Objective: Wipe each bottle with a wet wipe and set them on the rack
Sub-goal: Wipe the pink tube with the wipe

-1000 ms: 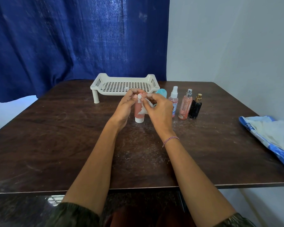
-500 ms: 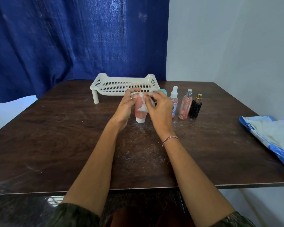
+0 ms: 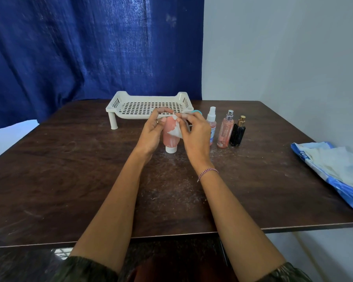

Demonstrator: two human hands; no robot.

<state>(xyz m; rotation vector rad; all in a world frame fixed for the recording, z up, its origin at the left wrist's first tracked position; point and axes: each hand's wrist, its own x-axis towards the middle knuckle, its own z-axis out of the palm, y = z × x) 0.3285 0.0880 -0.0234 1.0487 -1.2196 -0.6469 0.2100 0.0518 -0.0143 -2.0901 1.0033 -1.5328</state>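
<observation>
A dark brown table point(image 3: 69, 180), scuffed and flecked with pale specks near its middle, fills the lower view. A deep blue curtain point(image 3: 80, 47) hangs from nine to twelve o'clock. A plain pale wall point(image 3: 283, 47) stands at two o'clock.

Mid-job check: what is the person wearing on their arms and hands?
Dark green sleeves end near the elbows: left sleeve, right sleeve. A thin red-and-white braided bracelet circles the right wrist. No gloves on the left hand or right hand.

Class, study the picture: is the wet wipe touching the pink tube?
Touching. The head view shows the right hand pinching the wipe flat against the pink tube, no gap.
</observation>
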